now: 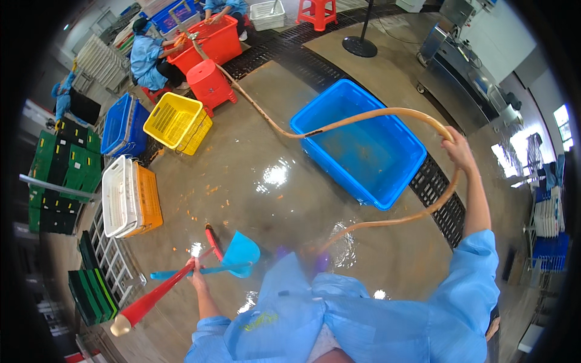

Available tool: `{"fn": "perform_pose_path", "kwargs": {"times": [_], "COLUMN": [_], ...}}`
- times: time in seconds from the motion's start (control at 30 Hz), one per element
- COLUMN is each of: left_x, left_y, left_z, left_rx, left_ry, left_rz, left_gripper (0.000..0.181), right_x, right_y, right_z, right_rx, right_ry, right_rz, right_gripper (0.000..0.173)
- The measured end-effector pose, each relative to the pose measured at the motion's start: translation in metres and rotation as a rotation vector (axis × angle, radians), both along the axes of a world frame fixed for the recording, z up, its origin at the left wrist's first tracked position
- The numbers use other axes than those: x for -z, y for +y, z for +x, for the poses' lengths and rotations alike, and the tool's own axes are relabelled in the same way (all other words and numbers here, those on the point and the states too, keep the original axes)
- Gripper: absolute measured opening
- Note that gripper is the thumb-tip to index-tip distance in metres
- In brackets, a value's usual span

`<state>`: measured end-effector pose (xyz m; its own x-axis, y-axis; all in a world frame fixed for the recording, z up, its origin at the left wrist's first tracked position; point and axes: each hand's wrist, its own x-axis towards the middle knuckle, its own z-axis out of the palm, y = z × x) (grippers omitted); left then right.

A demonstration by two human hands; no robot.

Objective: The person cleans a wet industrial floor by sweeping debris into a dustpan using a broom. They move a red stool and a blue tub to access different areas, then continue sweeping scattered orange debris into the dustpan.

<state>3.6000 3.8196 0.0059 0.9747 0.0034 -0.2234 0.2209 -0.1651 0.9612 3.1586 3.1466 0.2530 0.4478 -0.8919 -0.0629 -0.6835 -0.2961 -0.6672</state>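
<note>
My left hand [195, 267] is closed around the red handle of a broom [159, 290], whose red head [213, 242] rests on the wet floor. Against the same hand lies the blue handle of a dustpan [240, 254]; whether the fingers hold it too cannot be told. At the right, my right hand [456, 147] grips a raised loop of tan hose [390, 111]. From there the hose crosses above a large blue tub [358, 154] towards the red tub; its other part curves down to the floor near my feet. Shallow murky water seems to cover the tub's bottom.
Orange scraps dot the wet floor [218, 190]. Left stand a yellow crate [174, 122], white and orange crates [122, 195] and blue crates [120, 127]. Two people sit by a red tub [218, 45], beside a red stool [209, 81]. A black drain grating [438, 199] runs behind the blue tub.
</note>
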Motion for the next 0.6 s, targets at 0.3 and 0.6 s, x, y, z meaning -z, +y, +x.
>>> {"fn": "perform_pose_path", "kwargs": {"times": [0.3, 0.6], "left_x": [0.004, 0.02], "left_y": [-0.031, -0.099], "left_z": [0.023, 0.056], "left_rx": [-0.075, -0.249], "left_ry": [0.0, -0.044], "left_rz": [-0.058, -0.159], "left_gripper": [0.016, 0.012], "right_x": [-0.095, -0.095], "right_y": [-0.094, -0.263], "right_z": [-0.038, -0.197], "right_rx": [0.084, 0.267], "right_ry": [0.275, 0.536], "right_rz": [-0.258, -0.736], "right_gripper": [0.039, 0.046]}}
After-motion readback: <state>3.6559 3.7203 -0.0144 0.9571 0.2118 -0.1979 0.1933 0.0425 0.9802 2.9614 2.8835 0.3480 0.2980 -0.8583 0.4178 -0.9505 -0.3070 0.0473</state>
